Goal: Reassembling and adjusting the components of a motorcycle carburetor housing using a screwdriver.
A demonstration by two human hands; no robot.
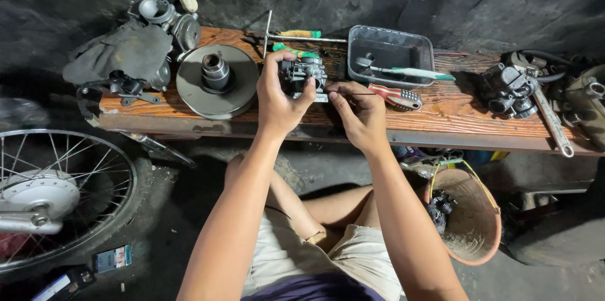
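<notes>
Hands are busy over a wooden desk [454, 118]. The left hand [276, 102] is wrapped around a small grey engine part [304, 73] and holds it just above the desk. The right hand [359, 112] pinches a thin wire [364, 94] between thumb and finger, and the wire points at the engine part. A round metal disc [217, 84] lies just left of the hands. A grey tray [391, 55] with a green-handled tool sits behind the right hand, and red pliers [396, 96] lie beside it. A spoked wheel [57, 197] is on the floor at the left, and an orange bucket [469, 216] stands below the desk.
</notes>
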